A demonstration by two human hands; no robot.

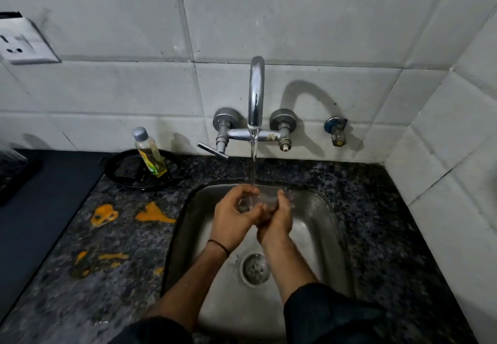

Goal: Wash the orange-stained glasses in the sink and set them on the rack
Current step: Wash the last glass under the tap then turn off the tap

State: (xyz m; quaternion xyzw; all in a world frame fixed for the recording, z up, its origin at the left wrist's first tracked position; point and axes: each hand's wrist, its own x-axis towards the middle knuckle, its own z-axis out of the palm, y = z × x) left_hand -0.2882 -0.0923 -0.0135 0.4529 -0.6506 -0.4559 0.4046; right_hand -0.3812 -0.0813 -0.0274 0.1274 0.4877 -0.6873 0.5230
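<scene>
A clear glass (259,199) lies on its side over the steel sink (317,225), right under the running water from the tap (256,93). My left hand (234,212) grips the glass at its base end, fingers curled round it. My right hand (279,216) holds the rim end, thumb on top. Both hands meet below the glass. The stream hits the glass between my hands. How stained the glass is cannot be made out through the water.
Orange spills (103,214) mark the dark granite counter (126,249) left of the sink. A dish-soap bottle (150,152) stands on a black plate (126,171) at the back left. Tiled walls close the back and right. A drain strainer (255,268) sits in the basin.
</scene>
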